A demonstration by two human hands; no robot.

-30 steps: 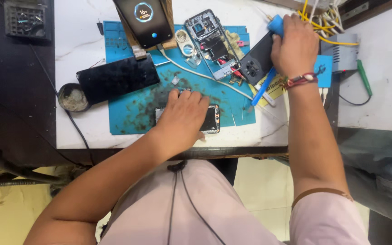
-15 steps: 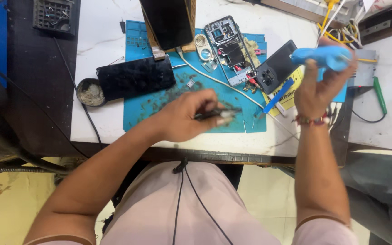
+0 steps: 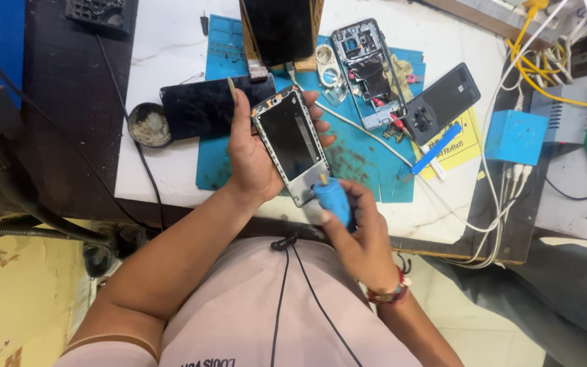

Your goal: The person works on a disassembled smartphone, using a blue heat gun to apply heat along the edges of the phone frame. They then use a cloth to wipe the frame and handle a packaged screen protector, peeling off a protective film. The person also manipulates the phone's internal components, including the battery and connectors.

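Lifting phone frame point(image 3: 292, 144) off mat point(image 3: 368, 163), blue tool point(image 3: 334, 200) now touching it

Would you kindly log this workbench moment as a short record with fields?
Left hand: holds a phone frame above the bench
Right hand: grips a small blue tool, tip at the frame's lower edge
Mat: teal, carrying an opened phone
Nearby: dark back cover, blue box, round tin
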